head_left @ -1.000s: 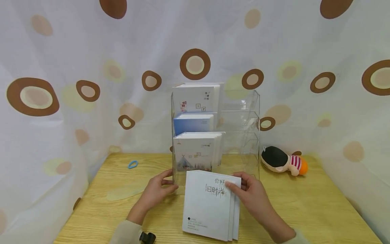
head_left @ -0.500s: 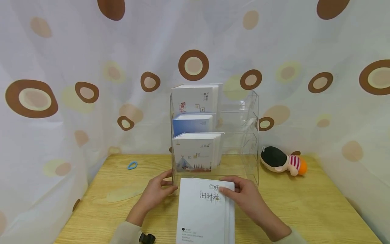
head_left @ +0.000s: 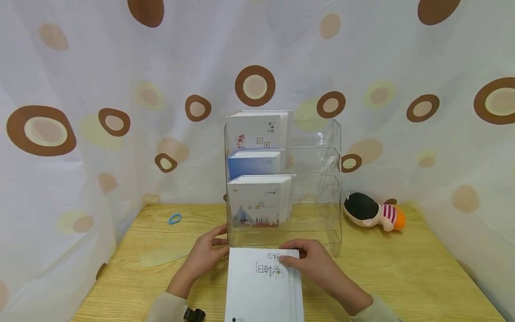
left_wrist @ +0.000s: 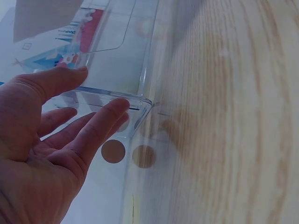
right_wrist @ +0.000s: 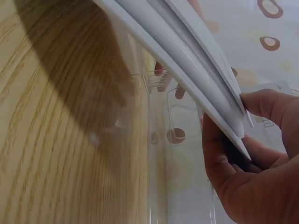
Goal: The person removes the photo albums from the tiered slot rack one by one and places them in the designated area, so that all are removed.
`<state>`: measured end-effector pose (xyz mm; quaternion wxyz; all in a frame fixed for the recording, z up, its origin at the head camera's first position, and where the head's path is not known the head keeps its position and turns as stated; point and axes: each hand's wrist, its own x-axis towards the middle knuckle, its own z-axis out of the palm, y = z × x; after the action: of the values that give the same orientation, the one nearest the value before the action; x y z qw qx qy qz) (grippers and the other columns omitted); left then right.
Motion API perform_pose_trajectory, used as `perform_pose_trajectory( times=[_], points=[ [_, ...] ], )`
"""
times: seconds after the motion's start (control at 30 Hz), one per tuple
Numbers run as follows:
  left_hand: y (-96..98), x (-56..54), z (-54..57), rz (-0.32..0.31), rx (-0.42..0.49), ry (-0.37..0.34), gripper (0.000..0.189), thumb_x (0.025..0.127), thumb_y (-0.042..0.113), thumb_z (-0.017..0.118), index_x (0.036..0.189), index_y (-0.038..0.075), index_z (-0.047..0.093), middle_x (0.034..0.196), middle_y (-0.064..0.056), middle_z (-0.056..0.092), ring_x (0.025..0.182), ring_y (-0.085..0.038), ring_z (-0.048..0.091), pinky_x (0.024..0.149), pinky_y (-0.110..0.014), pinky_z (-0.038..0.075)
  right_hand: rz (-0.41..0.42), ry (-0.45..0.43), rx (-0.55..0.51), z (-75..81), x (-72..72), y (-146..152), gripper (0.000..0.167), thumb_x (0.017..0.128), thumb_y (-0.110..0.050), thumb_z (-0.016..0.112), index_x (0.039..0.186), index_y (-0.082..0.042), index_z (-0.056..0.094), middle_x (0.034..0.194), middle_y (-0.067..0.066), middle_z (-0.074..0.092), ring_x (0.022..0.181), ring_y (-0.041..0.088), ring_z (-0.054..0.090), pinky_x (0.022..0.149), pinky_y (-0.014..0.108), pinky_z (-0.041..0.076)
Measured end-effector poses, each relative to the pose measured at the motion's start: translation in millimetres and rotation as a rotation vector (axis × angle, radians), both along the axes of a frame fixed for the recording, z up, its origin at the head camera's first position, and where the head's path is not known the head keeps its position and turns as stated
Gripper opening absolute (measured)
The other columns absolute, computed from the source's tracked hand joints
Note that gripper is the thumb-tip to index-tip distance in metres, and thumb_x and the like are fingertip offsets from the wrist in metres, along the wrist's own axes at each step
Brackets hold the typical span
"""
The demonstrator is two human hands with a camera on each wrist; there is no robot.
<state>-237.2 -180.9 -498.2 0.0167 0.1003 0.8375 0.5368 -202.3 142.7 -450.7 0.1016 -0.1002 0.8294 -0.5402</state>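
Note:
My right hand [head_left: 315, 268] grips the upper right edge of a white book [head_left: 257, 290] with dark printed characters. The thumb lies on its front cover and the fingers are behind. In the right wrist view, the book's pages [right_wrist: 187, 56] show between two stiff covers. The book is held before the front of a clear tiered rack [head_left: 306, 237], its lower end cut off by the frame. My left hand [head_left: 205, 255] is at the rack's lower left corner. In the left wrist view its fairly straight fingers [left_wrist: 100, 126] and thumb lie along either side of the rack's edge.
White books [head_left: 257, 197] and a blue book [head_left: 253, 165] stand in the rack's left half. A plush doll [head_left: 374, 212] lies right of it, and a blue ring [head_left: 175, 218] lies to the left on the wooden table [head_left: 402, 268]. A patterned cloth [head_left: 362, 53] hangs behind.
My right hand has brought the book down and to the left, toward me, and turned it straighter. My left hand has stayed at the rack's corner.

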Motion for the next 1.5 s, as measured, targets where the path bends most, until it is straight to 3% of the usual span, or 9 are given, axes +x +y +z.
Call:
perform_pose_trajectory(
  times=[0.27,0.53,0.97,1.23,1.5],
  points=[
    [-0.4,-0.3,3.1,-0.011,-0.003,-0.009,0.068,0.103,0.011,0.082,0.164,0.001,0.054,0.160,-0.029,0.061,0.128,-0.042,0.077,0.091,-0.036,0.071,0.036,-0.023,0.025,-5.0,1.7,-8.1,0.034,0.093,-0.019,0.092,0.121,-0.002,0.085,0.128,0.013,0.080,0.092,0.019,0.055,0.070,0.020,0.048],
    [0.1,-0.8,3.0,-0.011,0.015,-0.020,0.068,0.102,0.009,0.082,0.164,0.002,0.054,0.160,-0.029,0.061,0.129,-0.044,0.075,0.088,-0.035,0.072,0.111,-0.052,0.037,-14.4,1.7,-15.8,0.033,0.094,-0.019,0.090,0.121,-0.002,0.085,0.128,0.012,0.080,0.100,0.018,0.065,0.081,0.021,0.057],
    [-0.6,-0.5,1.2,-0.001,0.044,-0.056,0.068,0.103,0.007,0.082,0.164,0.003,0.054,0.162,-0.027,0.059,0.129,-0.040,0.075,0.087,-0.032,0.071,0.190,-0.036,0.118,-35.1,-2.1,-29.1,0.033,0.095,-0.023,0.089,0.121,-0.004,0.085,0.121,0.007,0.082,0.109,0.019,0.071,0.095,0.037,0.063],
    [-0.8,0.9,0.4,0.008,0.040,-0.063,0.069,0.103,0.008,0.082,0.165,0.002,0.053,0.162,-0.026,0.059,0.130,-0.040,0.074,0.087,-0.033,0.071,0.202,-0.040,0.151,-42.0,-4.7,-30.7,0.034,0.096,-0.023,0.088,0.124,-0.004,0.084,0.124,0.008,0.082,0.112,0.023,0.074,0.097,0.043,0.064],
    [-0.4,1.6,1.2,0.004,0.049,-0.069,0.069,0.103,0.009,0.082,0.166,0.003,0.052,0.162,-0.026,0.059,0.132,-0.041,0.073,0.088,-0.033,0.071,0.189,-0.022,0.180,-38.6,-1.9,-34.6,0.034,0.095,-0.023,0.088,0.122,-0.003,0.084,0.120,0.008,0.083,0.109,0.023,0.075,0.095,0.047,0.066]
  ],
)
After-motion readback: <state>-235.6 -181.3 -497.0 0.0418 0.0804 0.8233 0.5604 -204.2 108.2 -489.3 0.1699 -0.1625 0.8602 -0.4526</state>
